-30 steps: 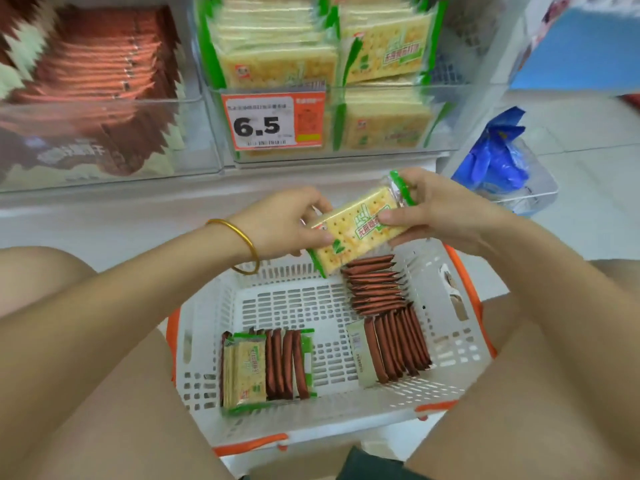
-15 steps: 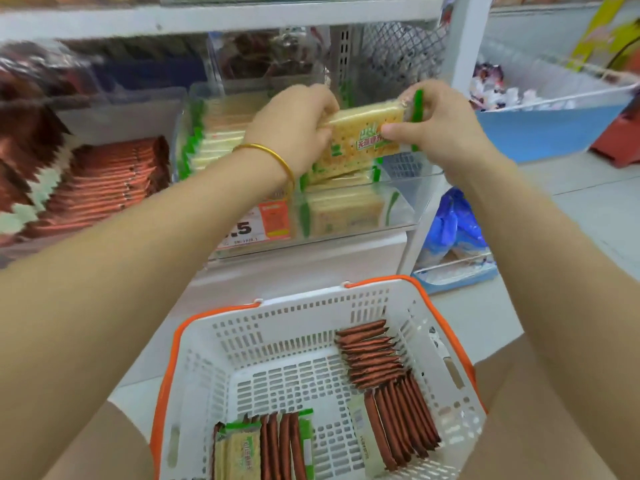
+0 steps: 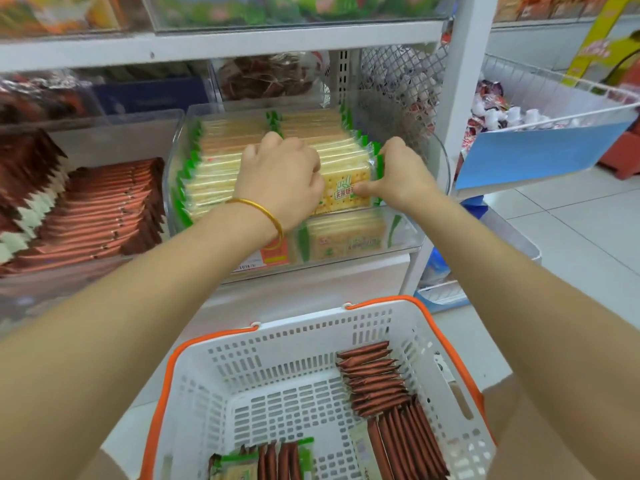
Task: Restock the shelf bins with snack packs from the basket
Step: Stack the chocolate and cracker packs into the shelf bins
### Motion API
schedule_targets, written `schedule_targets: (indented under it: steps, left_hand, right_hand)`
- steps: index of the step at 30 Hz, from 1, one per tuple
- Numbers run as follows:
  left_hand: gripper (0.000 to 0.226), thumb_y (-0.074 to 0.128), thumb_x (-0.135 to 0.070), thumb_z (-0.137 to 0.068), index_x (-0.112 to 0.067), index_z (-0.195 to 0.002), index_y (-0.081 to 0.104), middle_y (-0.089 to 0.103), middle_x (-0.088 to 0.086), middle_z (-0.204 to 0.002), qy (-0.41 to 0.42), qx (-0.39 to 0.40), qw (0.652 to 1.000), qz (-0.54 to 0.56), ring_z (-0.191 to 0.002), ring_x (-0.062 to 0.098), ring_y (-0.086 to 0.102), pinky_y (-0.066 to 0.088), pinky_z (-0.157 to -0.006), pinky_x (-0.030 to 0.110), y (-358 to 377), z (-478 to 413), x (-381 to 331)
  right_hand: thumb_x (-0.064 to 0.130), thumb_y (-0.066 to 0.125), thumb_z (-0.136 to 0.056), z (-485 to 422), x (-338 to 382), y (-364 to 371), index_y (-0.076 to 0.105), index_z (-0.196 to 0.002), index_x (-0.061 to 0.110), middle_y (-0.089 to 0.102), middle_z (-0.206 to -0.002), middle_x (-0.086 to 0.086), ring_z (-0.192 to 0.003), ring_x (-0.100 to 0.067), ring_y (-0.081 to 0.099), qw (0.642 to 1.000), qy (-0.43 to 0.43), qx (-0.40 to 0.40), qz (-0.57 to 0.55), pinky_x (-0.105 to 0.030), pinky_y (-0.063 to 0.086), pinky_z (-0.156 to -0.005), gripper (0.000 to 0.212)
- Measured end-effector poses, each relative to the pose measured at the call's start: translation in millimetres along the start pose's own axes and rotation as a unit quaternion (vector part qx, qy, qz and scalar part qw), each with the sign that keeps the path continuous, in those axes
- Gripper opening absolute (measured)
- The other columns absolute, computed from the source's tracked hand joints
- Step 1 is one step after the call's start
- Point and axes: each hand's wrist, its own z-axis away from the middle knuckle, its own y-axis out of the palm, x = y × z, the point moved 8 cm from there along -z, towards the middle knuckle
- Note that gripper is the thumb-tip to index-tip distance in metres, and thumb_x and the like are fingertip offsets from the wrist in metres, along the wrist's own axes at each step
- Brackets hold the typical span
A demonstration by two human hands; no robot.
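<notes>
A yellow cracker pack with green ends (image 3: 344,195) stands at the front of the right row inside the clear shelf bin (image 3: 433,147). My left hand (image 3: 280,174) grips its left side and my right hand (image 3: 398,174) pinches its right end, thumb on the front face. Behind it several more cracker packs (image 3: 221,161) fill the bin in two rows. Below, the white basket with orange rim (image 3: 263,344) holds brown snack packs (image 3: 375,375) at the right and a green-yellow pack (image 3: 239,471) with more brown ones at the front.
A clear bin of brown packs (image 3: 100,209) sits left of the cracker bin. A white shelf post (image 3: 450,116) rises to the right, with a blue-fronted wire bin (image 3: 540,147) beyond it. The upper shelf edge (image 3: 242,43) overhangs the bins.
Both hands carried the cracker pack up from over the basket, then down into the front of the cracker bin. The view tilted upward toward the shelf.
</notes>
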Motion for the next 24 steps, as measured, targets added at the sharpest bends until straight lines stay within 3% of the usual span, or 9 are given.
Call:
schedule_targets:
  steps: [3, 5, 7, 10, 13, 17, 21, 24]
  left_hand:
    - [0.030, 0.038, -0.027, -0.091, -0.016, -0.102, 0.064, 0.060, 0.001, -0.112, 0.053, -0.088, 0.994, 0.025, -0.108, 0.027, 0.044, 0.024, -0.085, 0.036, -15, 27, -8]
    - [0.029, 0.039, -0.024, -0.086, -0.015, -0.095, 0.065, 0.064, 0.001, -0.104, 0.090, -0.124, 0.988, 0.038, -0.100, 0.029, 0.050, 0.024, -0.079, 0.034, -24, 54, -11]
    - [0.022, 0.045, -0.019, -0.083, -0.015, -0.091, 0.066, 0.065, -0.002, -0.103, 0.096, -0.123, 0.987, 0.047, -0.096, 0.027, 0.053, 0.026, -0.077, 0.034, -22, 83, -6]
    - [0.020, 0.046, -0.019, -0.082, -0.019, -0.087, 0.065, 0.065, -0.007, -0.101, 0.076, -0.081, 0.992, 0.056, -0.096, 0.022, 0.053, 0.026, -0.075, 0.033, -5, 128, 12]
    - [0.026, 0.040, -0.024, -0.079, -0.022, -0.083, 0.065, 0.065, -0.009, -0.097, 0.044, -0.012, 0.997, 0.060, -0.095, 0.019, 0.051, 0.024, -0.070, 0.031, 17, 167, 32]
    - [0.030, 0.037, -0.027, -0.077, -0.025, -0.078, 0.067, 0.066, -0.009, -0.092, -0.004, 0.082, 0.996, 0.029, -0.090, 0.020, 0.056, 0.040, -0.070, 0.033, 43, 210, 61]
    - [0.029, 0.041, -0.025, -0.092, -0.028, -0.113, 0.061, 0.054, -0.012, -0.125, -0.068, 0.177, 0.982, 0.021, -0.120, 0.017, 0.041, 0.031, -0.092, 0.032, 67, 248, 95]
    - [0.031, 0.040, -0.028, -0.095, -0.028, -0.121, 0.057, 0.048, -0.009, -0.135, -0.089, 0.226, 0.970, 0.001, -0.126, 0.017, 0.035, 0.030, -0.100, 0.033, 73, 273, 121]
  right_hand:
    - [0.037, 0.081, -0.072, 17, 10, -19, 0.042, -0.118, 0.007, 0.049, -0.119, -0.012, -0.109, -0.031, 0.050, 0.994, -0.018, -0.098, 0.049, -0.042, 0.043, -0.085, 0.066]
    - [0.029, 0.076, -0.079, 45, 22, -34, 0.046, -0.115, 0.009, 0.050, -0.116, -0.010, -0.108, -0.030, 0.048, 0.981, -0.061, -0.175, 0.058, -0.039, 0.041, -0.082, 0.051]
    - [0.017, 0.068, -0.084, 82, 31, -34, 0.049, -0.110, 0.011, 0.050, -0.109, -0.007, -0.100, -0.026, 0.049, 0.976, -0.107, -0.192, 0.007, -0.036, 0.039, -0.076, 0.032]
    - [0.007, 0.059, -0.084, 127, 37, -5, 0.053, -0.101, 0.014, 0.048, -0.098, -0.001, -0.087, -0.023, 0.053, 0.981, -0.141, -0.121, -0.059, -0.042, 0.044, -0.073, 0.020]
    - [0.010, 0.057, -0.087, 155, 43, 48, 0.052, -0.096, 0.020, 0.048, -0.094, 0.006, -0.080, -0.014, 0.050, 0.988, -0.138, 0.019, -0.072, -0.040, 0.046, -0.075, 0.014]
    - [0.015, 0.059, -0.089, 184, 63, 122, 0.051, -0.094, 0.024, 0.056, -0.084, 0.006, -0.078, -0.017, 0.057, 0.975, -0.112, 0.168, -0.089, -0.037, 0.048, -0.073, 0.013]
    - [0.010, 0.057, -0.091, 198, 85, 185, 0.051, -0.093, 0.021, 0.055, -0.076, 0.000, -0.064, -0.022, 0.060, 0.953, -0.060, 0.257, -0.152, -0.026, 0.045, -0.053, 0.013]
    - [0.003, 0.054, -0.092, 199, 92, 229, 0.051, -0.092, 0.016, 0.051, -0.076, -0.002, -0.059, -0.019, 0.057, 0.941, -0.027, 0.305, -0.145, -0.015, 0.039, -0.041, 0.013]
